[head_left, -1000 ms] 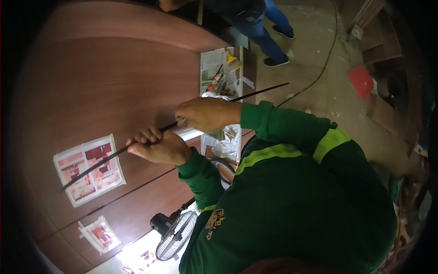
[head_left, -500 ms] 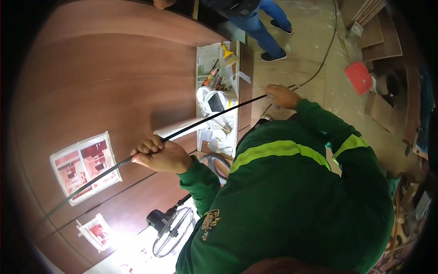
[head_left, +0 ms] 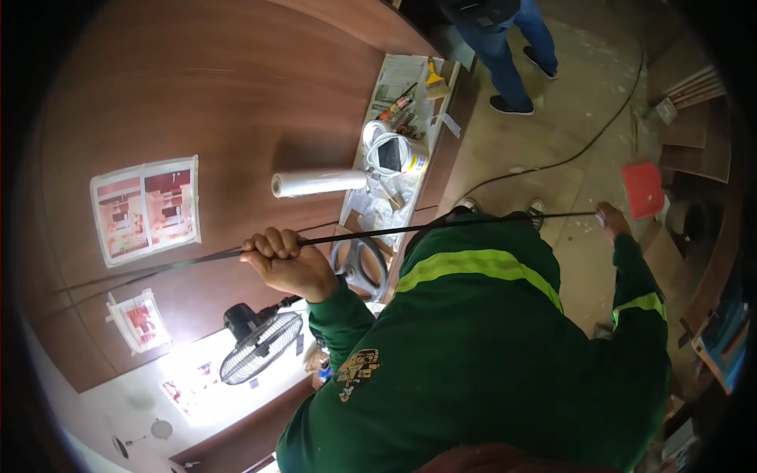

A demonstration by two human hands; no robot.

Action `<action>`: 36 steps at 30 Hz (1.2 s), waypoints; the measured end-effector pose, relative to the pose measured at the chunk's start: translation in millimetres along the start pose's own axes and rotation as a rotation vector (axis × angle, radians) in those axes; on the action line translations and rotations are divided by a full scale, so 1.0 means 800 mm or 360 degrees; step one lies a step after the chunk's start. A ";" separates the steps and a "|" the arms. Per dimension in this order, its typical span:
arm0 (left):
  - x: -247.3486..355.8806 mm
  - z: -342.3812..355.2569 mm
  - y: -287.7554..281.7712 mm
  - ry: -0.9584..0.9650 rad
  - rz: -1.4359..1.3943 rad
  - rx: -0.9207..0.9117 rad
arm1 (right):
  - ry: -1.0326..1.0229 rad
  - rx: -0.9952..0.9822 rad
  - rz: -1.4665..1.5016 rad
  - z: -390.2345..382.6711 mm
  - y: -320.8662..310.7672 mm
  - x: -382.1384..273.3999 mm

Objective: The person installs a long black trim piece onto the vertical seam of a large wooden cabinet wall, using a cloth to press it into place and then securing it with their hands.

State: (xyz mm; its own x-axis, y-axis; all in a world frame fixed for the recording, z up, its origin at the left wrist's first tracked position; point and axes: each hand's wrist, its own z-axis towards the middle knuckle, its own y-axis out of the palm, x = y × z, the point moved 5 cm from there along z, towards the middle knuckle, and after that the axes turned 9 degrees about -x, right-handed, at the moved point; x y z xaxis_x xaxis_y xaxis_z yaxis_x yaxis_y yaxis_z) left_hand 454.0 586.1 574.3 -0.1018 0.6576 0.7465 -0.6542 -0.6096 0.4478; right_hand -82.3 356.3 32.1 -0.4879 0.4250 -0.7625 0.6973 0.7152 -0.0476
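White bucket (head_left: pixel 418 155), yellow brush (head_left: pixel 436 84) on bench (head_left: pixel 460 98)

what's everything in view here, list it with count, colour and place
strip: 1, black, across the middle
fan: 1, black and grey, lower left
panelling: at least 1, brown, upper left
taped pictures: 2, reddish on white, on the panelling
print: 1, reddish, lower left
table: 1, brown edge, upper middle
roll: 1, whitish, left of the table
bucket: 1, white, on the table
paintbrush: 1, yellow-handled, table's far end
small items: several, mixed, on the table
dustpan: 1, red, right side
cable: 1, black, upper right
boards: several, brown, right edge
co-worker: 1, blue trousers, top
sweater: 1, green with yellow bands, lower middle
left hand: 1, bare, gripping the strip
right hand: 1, bare, strip's right end
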 end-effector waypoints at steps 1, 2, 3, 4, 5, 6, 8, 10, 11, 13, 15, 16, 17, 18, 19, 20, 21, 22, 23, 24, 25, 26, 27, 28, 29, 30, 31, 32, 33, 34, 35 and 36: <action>0.000 -0.011 0.008 -0.0005 -0.0018 0.0022 | -0.0161 -0.0004 -0.0429 -0.017 -0.027 0.030; -0.002 -0.016 0.019 -0.0016 -0.0051 0.0037 | -0.0093 0.0179 -0.0672 -0.036 -0.062 0.084; 0.000 -0.008 0.027 -0.0026 -0.0094 0.0031 | 0.0020 0.0272 -0.1608 -0.050 -0.115 0.150; 0.007 -0.002 0.028 -0.0031 -0.0074 -0.0077 | 0.0196 0.0503 -0.0509 -0.073 -0.159 0.206; 0.018 0.001 0.019 0.0029 -0.0013 -0.0023 | 0.0351 0.0680 0.0599 -0.095 -0.175 0.249; 0.029 -0.005 0.016 0.0092 0.0065 0.0020 | 0.0437 0.0715 0.0178 -0.109 -0.182 0.252; 0.034 -0.027 0.029 0.0196 0.0195 0.0036 | 0.0597 0.0694 -0.0497 -0.116 -0.179 0.247; 0.030 -0.046 0.044 0.0275 0.0278 0.0069 | 0.0768 0.0563 -0.1040 -0.099 -0.151 0.245; 0.023 -0.052 0.047 0.0292 0.0293 0.0099 | 0.0643 0.0686 -0.1050 -0.085 -0.135 0.249; -0.015 -0.047 0.042 0.0252 0.0368 0.0094 | 0.0424 0.0859 -0.1200 -0.064 -0.113 0.293; -0.080 -0.039 0.041 0.0142 0.0280 0.0048 | 0.0251 0.0751 -0.1688 -0.038 -0.076 0.334; -0.089 -0.047 0.039 0.0144 0.0292 0.0077 | 0.0082 0.0622 -0.2064 -0.015 -0.051 0.313; -0.090 -0.062 0.046 0.0187 0.0345 0.0024 | 0.0150 0.0730 -0.1363 -0.006 -0.021 0.268; -0.084 -0.074 0.037 0.0225 0.0409 0.0025 | 0.0151 0.0881 -0.0712 -0.006 0.005 0.212; -0.080 -0.082 0.026 0.0244 0.0463 0.0030 | 0.0229 0.0838 -0.0552 -0.011 0.023 0.161; -0.076 -0.092 0.015 0.0227 0.0451 0.0025 | 0.0311 0.0805 -0.0402 -0.017 0.042 0.108; -0.087 -0.091 0.013 0.0178 0.0393 -0.0016 | 0.0309 0.0764 -0.0426 -0.023 0.047 0.086; -0.097 -0.091 0.011 0.0138 0.0336 -0.0057 | 0.0257 0.0804 -0.0441 -0.029 0.048 0.070; -0.105 -0.089 0.011 0.0110 0.0326 -0.0118 | 0.0200 0.0845 -0.0456 -0.031 0.050 0.064; -0.114 -0.088 0.010 0.0096 0.0340 -0.0133 | 0.0140 0.0880 -0.0473 -0.031 0.051 0.056; -0.120 -0.091 0.006 0.0092 0.0374 -0.0135 | 0.0097 0.0942 -0.0469 -0.034 0.057 0.031; -0.131 -0.087 0.008 0.0075 0.0377 -0.0160 | 0.0063 0.0925 -0.0371 -0.027 0.052 0.036; -0.143 -0.081 0.012 0.0009 0.0433 -0.0181 | 0.0034 0.0933 -0.0260 -0.013 0.045 0.068; -0.156 -0.077 0.014 -0.0081 0.0603 -0.0165 | -0.0004 0.0959 -0.0138 -0.004 0.036 0.083; -0.155 -0.087 -0.004 -0.0113 0.0836 -0.0113 | -0.0075 0.0843 -0.0013 0.001 0.053 0.036; -0.155 -0.090 -0.017 -0.0159 0.1029 -0.0087 | -0.0168 0.0831 -0.0397 0.000 0.058 -0.006; -0.170 -0.083 -0.019 -0.0242 0.1004 -0.0115 | -0.0365 0.0966 -0.0666 0.008 0.049 0.002; -0.178 -0.081 -0.028 -0.0297 0.1027 -0.0107 | -0.0375 0.1045 -0.0772 0.015 0.058 -0.029; -0.179 -0.077 -0.031 -0.0309 0.1078 -0.0126 | -0.0110 0.0992 -0.0445 0.026 0.064 -0.051; -0.184 -0.069 -0.031 -0.0328 0.1116 -0.0149 | 0.0062 0.0898 -0.0058 0.040 0.067 -0.063; -0.207 -0.059 -0.034 -0.0404 0.1042 -0.0226 | -0.0057 0.1096 -0.0522 0.057 0.054 -0.050; -0.217 -0.060 -0.061 -0.0454 0.1060 -0.0207 | 0.0106 0.0910 -0.0533 0.063 0.076 -0.107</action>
State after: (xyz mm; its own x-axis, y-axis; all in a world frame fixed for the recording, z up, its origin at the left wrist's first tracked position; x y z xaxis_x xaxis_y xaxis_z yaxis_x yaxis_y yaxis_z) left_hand 467.4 522.8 399.0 -0.3214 0.0147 0.9468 -0.6070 -0.7706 -0.1941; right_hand 28.0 335.2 62.2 -0.7451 0.2777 -0.6064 0.6623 0.4154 -0.6235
